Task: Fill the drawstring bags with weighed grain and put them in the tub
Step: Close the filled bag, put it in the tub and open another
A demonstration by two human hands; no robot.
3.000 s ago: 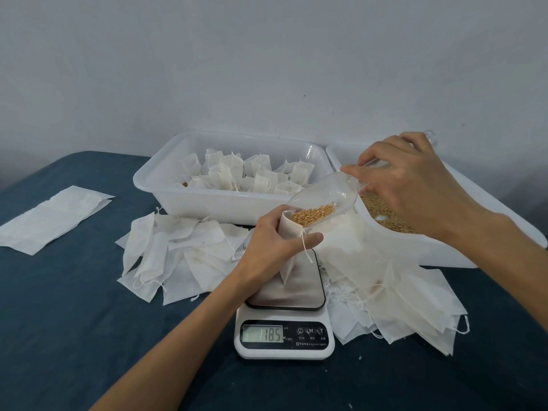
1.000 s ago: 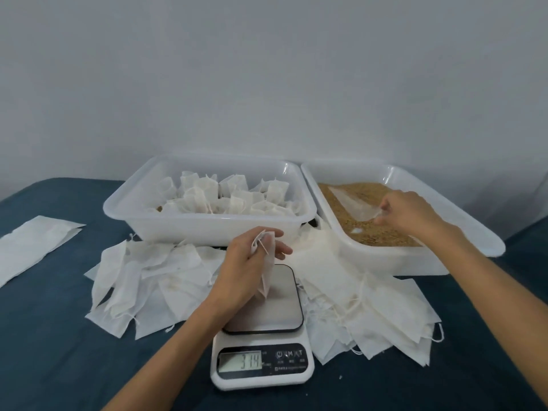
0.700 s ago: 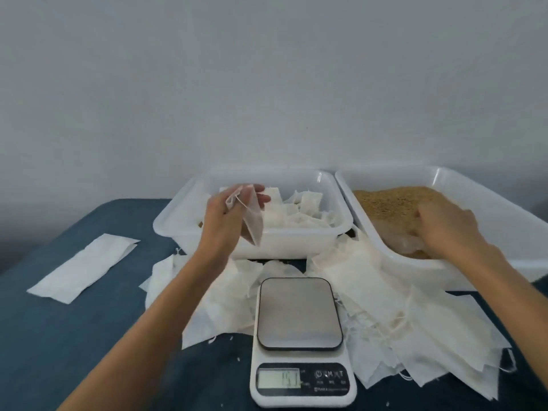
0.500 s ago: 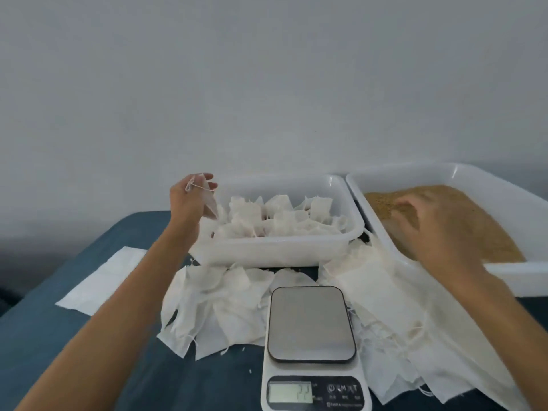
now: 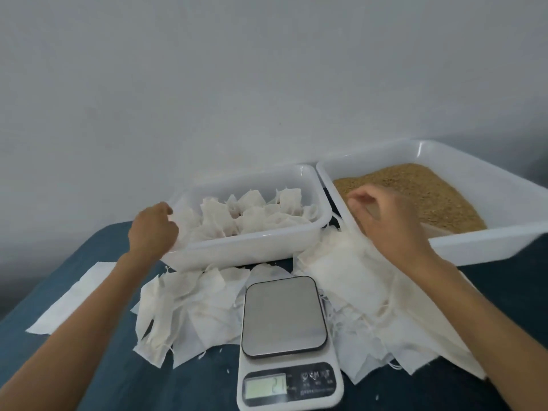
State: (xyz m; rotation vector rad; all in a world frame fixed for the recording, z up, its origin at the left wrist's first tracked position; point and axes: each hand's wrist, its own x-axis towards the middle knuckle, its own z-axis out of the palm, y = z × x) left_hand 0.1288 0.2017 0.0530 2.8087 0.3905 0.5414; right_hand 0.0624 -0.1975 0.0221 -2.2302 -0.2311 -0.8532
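Two white plastic containers stand side by side at the far edge of a dark blue table, against a pale wall. Between them and the viewer sits a digital scale, its steel platform bare and its display lit; the digits are blurred. Loose heaps of flat, unfilled drawstring bags flank the scale on both sides, those on the right lying under the right forearm and against the grain tray's near wall. A separate white sheet lies apart at the table's left edge.

Left container: the tub, holding a cluster of filled bags with gathered tops, crowded across its floor. Right container: a larger tray holding a mound of tan grain heaped toward its near side.

Left hand: positioned at the tub's left rim, fingers curled inward toward the nearest filled bag; whether it grips anything cannot be told, since the fingertips are hidden behind the knuckles. Right hand: over the near left corner of the grain tray, fingers bent downward; motion blur prevents telling whether it holds anything.
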